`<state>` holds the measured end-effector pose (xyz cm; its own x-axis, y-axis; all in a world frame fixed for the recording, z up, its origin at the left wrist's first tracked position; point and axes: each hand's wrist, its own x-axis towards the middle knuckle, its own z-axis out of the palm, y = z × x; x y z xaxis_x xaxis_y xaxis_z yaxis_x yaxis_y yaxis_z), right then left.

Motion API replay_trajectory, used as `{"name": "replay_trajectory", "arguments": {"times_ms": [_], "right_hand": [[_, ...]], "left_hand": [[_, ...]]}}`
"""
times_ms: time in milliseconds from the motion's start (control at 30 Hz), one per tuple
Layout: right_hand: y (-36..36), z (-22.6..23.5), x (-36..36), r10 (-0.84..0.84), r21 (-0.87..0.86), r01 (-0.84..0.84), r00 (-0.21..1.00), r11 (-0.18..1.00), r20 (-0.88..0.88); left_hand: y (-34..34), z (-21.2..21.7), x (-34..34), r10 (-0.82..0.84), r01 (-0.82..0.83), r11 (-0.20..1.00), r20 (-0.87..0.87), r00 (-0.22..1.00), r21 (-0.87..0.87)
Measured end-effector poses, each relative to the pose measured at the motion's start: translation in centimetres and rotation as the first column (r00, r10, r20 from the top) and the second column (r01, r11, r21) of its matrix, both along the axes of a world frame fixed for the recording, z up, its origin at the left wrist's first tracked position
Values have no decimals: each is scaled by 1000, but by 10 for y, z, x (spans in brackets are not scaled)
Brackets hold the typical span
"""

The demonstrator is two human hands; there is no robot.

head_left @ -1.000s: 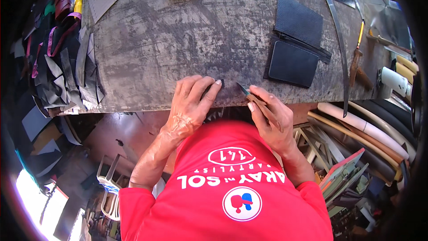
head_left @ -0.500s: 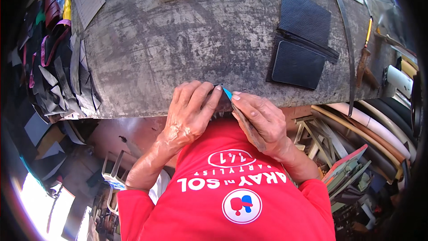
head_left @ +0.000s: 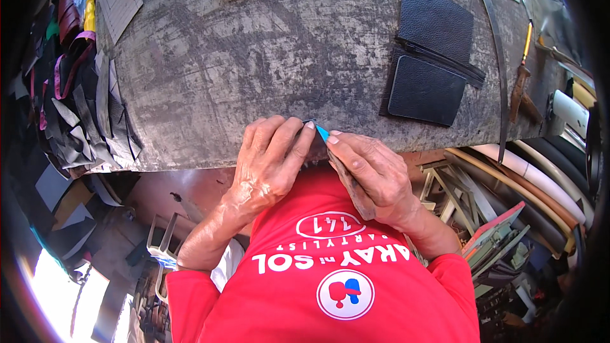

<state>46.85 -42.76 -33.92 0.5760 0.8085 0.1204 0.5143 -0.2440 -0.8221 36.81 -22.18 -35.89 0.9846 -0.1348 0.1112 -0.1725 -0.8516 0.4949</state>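
Note:
My left hand (head_left: 270, 155) is at the near edge of the worn table, its fingers bent and pressed together. Under its fingertips lies a small strip of black leather (head_left: 309, 120), mostly hidden by the fingers. My right hand (head_left: 376, 168) is closed around a flat knife (head_left: 323, 133). The knife's slanted tip shines bright blue and points at the leather beside my left index finger. Its long brownish body runs back under my right palm.
Black leather panels (head_left: 427, 89) lie on the table (head_left: 254, 57) to the right, near a long dark strap (head_left: 494, 32). Leather scraps (head_left: 95, 114) are heaped at the left edge. An awl-like tool (head_left: 525, 57) lies far right. Rolled material (head_left: 527, 171) stands below the table's right side.
My hands and the knife have barely shifted. The knife tip sits slightly further left and lower, and the view has tilted a little.

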Motion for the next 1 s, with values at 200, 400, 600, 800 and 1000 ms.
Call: {"name": "replay_trajectory", "arguments": {"times_ms": [200, 400, 600, 800, 1000], "right_hand": [[-1, 3, 7, 12, -11, -13, 999, 1000, -47], [-6, -2, 13, 57, 3, -57, 997, 998, -61], [-8, -11, 13, 57, 53, -55, 998, 997, -24], [-5, -10, 13, 53, 63, -51, 998, 997, -26], [0, 4, 15, 54, -26, -55, 997, 998, -52]], "left_hand": [[0, 5, 3, -17, 17, 1000, -23, 1000, 13], [1, 12, 4, -39, 39, 999, -62, 997, 10], [3, 11, 4, -52, 52, 999, -75, 996, 1], [4, 11, 4, -53, 53, 999, -72, 996, 3], [7, 13, 6, -71, 69, 997, -96, 993, -23]]}}
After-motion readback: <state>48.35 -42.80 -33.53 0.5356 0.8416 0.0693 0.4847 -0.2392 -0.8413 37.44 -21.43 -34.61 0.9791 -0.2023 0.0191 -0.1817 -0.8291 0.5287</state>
